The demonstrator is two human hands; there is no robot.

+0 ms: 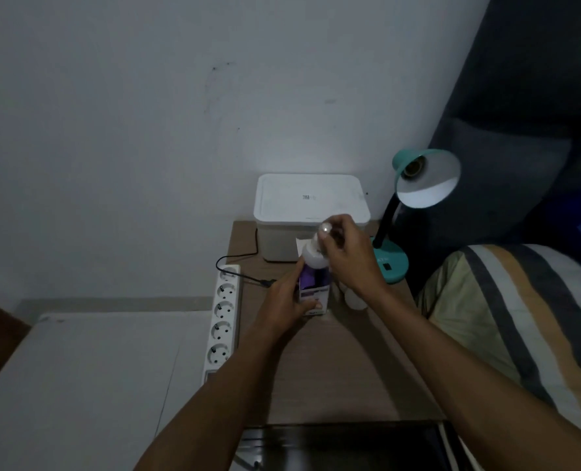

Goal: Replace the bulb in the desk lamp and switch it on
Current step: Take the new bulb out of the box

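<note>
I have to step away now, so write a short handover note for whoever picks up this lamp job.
Left hand: grips the bulb box, standing on the table.
Right hand: holds the new bulb by its screw base, at the box mouth.
Lamp: right of the white bin, socket empty, unlit.
Another bulb lies beside the box, under the right wrist.
Done: socket cleared.
Left: screw in the new bulb, switch on.

Left hand curled closed, thumb forward; right hand raised just above, fingers pinched shut.
</note>
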